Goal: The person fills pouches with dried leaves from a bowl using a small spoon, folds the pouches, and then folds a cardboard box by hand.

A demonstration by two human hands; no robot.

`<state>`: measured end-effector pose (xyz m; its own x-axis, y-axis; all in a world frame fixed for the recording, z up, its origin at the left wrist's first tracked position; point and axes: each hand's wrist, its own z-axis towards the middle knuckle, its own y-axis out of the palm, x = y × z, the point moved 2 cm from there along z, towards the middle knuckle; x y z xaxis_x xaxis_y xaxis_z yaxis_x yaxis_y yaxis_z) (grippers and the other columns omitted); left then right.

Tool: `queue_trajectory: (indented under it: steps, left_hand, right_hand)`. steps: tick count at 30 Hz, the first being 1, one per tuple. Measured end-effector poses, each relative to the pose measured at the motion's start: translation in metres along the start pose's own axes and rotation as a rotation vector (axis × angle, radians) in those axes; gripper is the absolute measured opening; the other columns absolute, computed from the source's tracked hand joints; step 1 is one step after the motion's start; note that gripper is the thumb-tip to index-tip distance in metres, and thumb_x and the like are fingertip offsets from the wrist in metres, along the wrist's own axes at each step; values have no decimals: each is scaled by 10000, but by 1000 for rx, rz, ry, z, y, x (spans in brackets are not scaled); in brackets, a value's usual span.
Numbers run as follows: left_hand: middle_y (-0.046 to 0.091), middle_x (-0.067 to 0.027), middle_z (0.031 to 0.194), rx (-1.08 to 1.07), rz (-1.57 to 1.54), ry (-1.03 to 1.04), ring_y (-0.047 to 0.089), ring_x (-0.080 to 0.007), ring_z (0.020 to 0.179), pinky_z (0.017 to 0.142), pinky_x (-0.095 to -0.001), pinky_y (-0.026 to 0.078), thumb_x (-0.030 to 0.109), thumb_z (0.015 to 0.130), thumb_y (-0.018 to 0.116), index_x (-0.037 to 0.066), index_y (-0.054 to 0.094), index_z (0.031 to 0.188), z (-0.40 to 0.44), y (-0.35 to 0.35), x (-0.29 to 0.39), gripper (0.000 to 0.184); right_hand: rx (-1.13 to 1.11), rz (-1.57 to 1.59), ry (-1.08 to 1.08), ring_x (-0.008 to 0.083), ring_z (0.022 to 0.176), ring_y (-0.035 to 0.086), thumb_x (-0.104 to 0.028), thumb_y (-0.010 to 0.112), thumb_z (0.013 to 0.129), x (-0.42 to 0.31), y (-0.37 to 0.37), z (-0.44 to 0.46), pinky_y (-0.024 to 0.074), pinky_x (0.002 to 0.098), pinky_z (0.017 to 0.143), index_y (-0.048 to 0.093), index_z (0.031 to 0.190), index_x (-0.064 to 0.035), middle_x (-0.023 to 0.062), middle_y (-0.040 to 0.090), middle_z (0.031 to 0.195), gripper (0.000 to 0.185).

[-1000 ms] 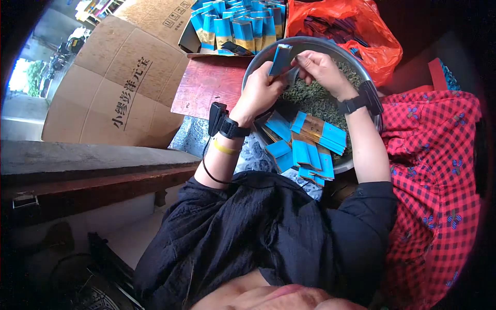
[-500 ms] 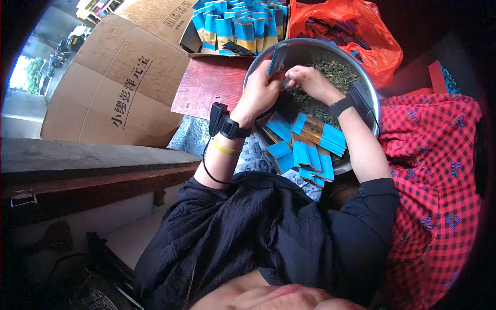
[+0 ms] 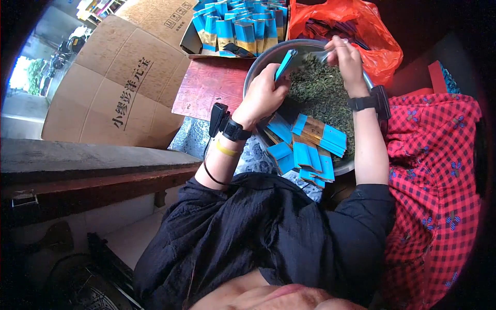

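Note:
My left hand (image 3: 266,93) is closed around a narrow blue packet (image 3: 285,65), held upright over the left side of a wide metal basin (image 3: 251,64). Dried green leaves (image 3: 323,85) fill much of the basin. Over its far right rim, my right hand (image 3: 347,62) is raised with fingers bent, pinching a small shiny spoon-like thing (image 3: 324,57) that shows only in part. Several flat blue and gold packets (image 3: 310,150) lie overlapping at the basin's near side, partly across its rim.
Behind the basin stands a box of upright blue and gold packets (image 3: 243,31). A red plastic bag (image 3: 382,49) with dark packets sits at the back right. Cardboard (image 3: 108,77) leans at the left, beside a red board (image 3: 206,85). Red checked cloth (image 3: 434,170) hangs at the right.
My right hand has moved away from the left hand, right and up to the basin's far rim. The left hand has shifted slightly down, the packet still in it.

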<state>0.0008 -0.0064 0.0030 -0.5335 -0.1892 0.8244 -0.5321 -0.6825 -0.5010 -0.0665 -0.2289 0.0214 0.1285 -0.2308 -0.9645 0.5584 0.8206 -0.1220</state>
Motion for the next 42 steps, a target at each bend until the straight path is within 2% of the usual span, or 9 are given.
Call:
queue_trajectory:
  steps: [1, 3, 17, 26, 29, 33, 35, 40, 42]
  left_hand:
    - [620, -151, 942, -2, 1, 1, 614, -232, 902, 793, -338, 482, 83, 814, 620, -6, 564, 1085, 0, 0, 1, 290]
    - [598, -230, 1011, -18, 57, 63, 580, -397, 993, 838, -444, 468, 130, 810, 611, 4, 529, 1111, -1, 0, 3, 337]
    - [590, -232, 1034, -12, 300, 89, 568, -402, 1009, 855, -434, 461, 223, 828, 672, 6, 520, 1148, -6, 3, 6, 415]
    - [608, -223, 1024, -53, 256, 11, 610, -356, 941, 800, -412, 478, 450, 834, 679, -29, 541, 1178, -6, 1, 11, 606]
    - [607, -220, 1018, -24, 86, -17, 611, -362, 933, 790, -431, 480, 485, 817, 676, -35, 524, 1183, -4, 1, 3, 654]
    - [619, -125, 906, -38, -172, -95, 596, -137, 824, 724, -289, 495, 341, 822, 738, -51, 525, 1186, -1, -4, 6, 575]
    - [618, -106, 910, -35, -219, -90, 592, -133, 833, 732, -285, 495, 312, 825, 740, -48, 527, 1187, -1, -3, 3, 553]
    - [604, -66, 927, -73, -309, -125, 583, -127, 844, 727, -264, 489, 280, 821, 749, -31, 532, 1188, -1, -4, 4, 528]
    - [598, -67, 940, -80, -323, -144, 577, -130, 857, 736, -270, 485, 282, 809, 760, -29, 532, 1187, -1, -3, 4, 540]
  right_hand:
    - [56, 21, -17, 66, 561, 526, -327, 478, 977, -7, -3, -1, 440, 220, 556, 652, 834, -53, -16, 570, 612, 355]
    - [117, 87, -5, 70, 580, 529, -361, 488, 969, -8, -5, -2, 436, 220, 565, 645, 858, -53, -18, 568, 633, 363]
    - [-10, -12, -40, 58, 584, 519, -318, 463, 987, -15, 0, -7, 424, 211, 582, 634, 849, -50, -12, 569, 639, 346]
    - [-195, -223, -374, 70, 658, 563, -251, 500, 986, -25, 33, -25, 456, 223, 612, 627, 893, -19, -13, 581, 706, 281]
    - [-85, -356, -586, 185, 683, 614, -227, 547, 952, -40, 42, -35, 480, 306, 618, 632, 896, -32, 63, 616, 719, 219]
    - [-17, -539, -867, 267, 690, 620, -184, 608, 905, -54, 41, -40, 488, 359, 621, 623, 885, -51, 98, 624, 746, 134]
    - [-9, -596, -1006, 278, 695, 613, -159, 619, 898, -59, 41, -43, 481, 366, 619, 604, 883, -55, 93, 623, 765, 106]
    - [68, -611, -1047, 253, 677, 624, -158, 608, 907, -59, 24, -39, 486, 346, 601, 616, 904, -55, 90, 626, 756, 104]
    - [255, -530, -819, 199, 689, 642, -144, 564, 935, -49, 11, -33, 495, 311, 613, 623, 928, -46, 81, 641, 766, 114]
